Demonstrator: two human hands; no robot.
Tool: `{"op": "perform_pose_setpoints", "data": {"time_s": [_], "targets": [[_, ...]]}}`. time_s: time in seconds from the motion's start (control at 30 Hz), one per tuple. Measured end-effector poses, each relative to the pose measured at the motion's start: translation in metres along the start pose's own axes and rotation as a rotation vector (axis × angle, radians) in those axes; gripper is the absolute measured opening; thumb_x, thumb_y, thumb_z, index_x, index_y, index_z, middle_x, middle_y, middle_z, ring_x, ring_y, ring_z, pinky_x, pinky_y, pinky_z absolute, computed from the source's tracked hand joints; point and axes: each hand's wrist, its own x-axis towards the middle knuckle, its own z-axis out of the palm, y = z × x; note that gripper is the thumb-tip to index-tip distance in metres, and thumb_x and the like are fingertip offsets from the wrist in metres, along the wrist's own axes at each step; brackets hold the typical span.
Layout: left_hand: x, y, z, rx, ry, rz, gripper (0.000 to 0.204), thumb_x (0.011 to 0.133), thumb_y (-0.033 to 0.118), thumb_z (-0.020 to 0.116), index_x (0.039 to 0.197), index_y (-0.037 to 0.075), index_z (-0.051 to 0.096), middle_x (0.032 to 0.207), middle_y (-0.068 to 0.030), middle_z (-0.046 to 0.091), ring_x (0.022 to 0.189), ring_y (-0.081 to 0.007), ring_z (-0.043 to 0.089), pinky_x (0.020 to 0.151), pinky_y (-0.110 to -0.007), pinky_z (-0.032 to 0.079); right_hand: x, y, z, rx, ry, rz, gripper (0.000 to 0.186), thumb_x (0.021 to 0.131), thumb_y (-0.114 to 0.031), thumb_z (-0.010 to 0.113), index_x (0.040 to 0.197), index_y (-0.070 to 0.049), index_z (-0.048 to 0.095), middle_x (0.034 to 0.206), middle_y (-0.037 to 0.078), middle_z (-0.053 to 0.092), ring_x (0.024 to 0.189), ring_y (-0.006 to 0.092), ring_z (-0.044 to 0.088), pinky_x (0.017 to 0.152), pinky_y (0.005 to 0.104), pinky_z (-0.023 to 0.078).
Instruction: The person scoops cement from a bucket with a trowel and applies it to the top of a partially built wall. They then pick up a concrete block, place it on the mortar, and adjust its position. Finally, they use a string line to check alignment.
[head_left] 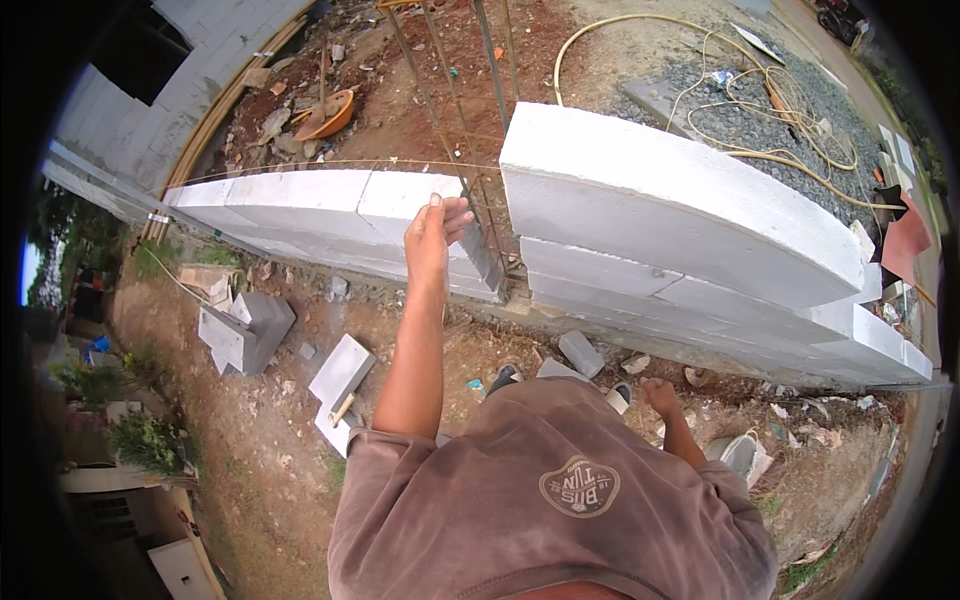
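Note:
My left hand is raised over the end of the lower white block wall, beside the gap between two wall sections. Its fingers are loosely bent and partly apart, and no held thing shows. A thin string line runs along the wall top, just beyond my fingertips. Low at my right side hangs my right hand, its fingers curled in with nothing visible in them. The taller white block wall stands in front of it, not touched.
Steel reinforcing bars rise behind the gap. Loose blocks lie at the left, one beside a wooden-handled tool. A bucket stands at my right. Beyond the wall are a yellowish hose, gravel and an orange pan-like thing.

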Motion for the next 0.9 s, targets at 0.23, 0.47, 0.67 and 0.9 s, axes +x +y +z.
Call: {"op": "perform_pose_setpoints", "data": {"time_s": [0.23, 0.47, 0.67, 0.9], "targets": [[0.015, 0.015, 0.003, -0.096, -0.079, 0.039, 0.043, 0.096, 0.039, 0.041, 0.107, 0.001, 0.056, 0.105, -0.0117, 0.063, 0.094, -0.0192, 0.061, 0.081, -0.032, 0.045, -0.014, -0.029, 0.002, 0.118, -0.106, 0.018, 0.042, 0.081, -0.038, 0.063, 0.095, 0.002, 0.064, 0.075, 0.007, 0.061, 0.061, 0.0178, 0.061, 0.049, 0.0293, 0.045], [0.002, 0.042, 0.011, -0.275, -0.247, 0.077, 0.043, 0.095, 0.043, 0.042, 0.106, 0.004, 0.056, 0.106, -0.0097, 0.062, 0.095, -0.0179, 0.06, 0.083, -0.032, 0.045, -0.009, 0.013, 0.021, 0.162, -0.282, 0.019, 0.025, 0.082, -0.024, 0.058, 0.079, 0.0, 0.062, 0.066, 0.005, 0.056, 0.061, 0.0161, 0.056, 0.048, 0.0308, 0.047], [0.0, 0.007, -0.015, -0.171, -0.121, -0.124, 0.043, 0.095, 0.042, 0.041, 0.108, 0.004, 0.056, 0.105, -0.008, 0.062, 0.096, -0.016, 0.06, 0.082, -0.031, 0.045, 0.017, 0.002, 0.017, 0.111, -0.282, 0.095, 0.025, 0.082, -0.024, 0.058, 0.078, 0.001, 0.06, 0.066, 0.005, 0.054, 0.061, 0.0178, 0.056, 0.051, 0.0328, 0.046], [0.005, 0.017, -0.012, -0.236, -0.112, -0.078, 0.043, 0.095, 0.041, 0.042, 0.114, 0.004, 0.053, 0.106, -0.0083, 0.062, 0.094, -0.0145, 0.06, 0.08, -0.029, 0.046, 0.043, -0.025, 0.017, 0.068, -0.273, -0.169, 0.026, 0.083, -0.024, 0.059, 0.076, 0.001, 0.057, 0.065, 0.005, 0.053, 0.061, 0.0197, 0.055, 0.053, 0.0351, 0.045]]}}
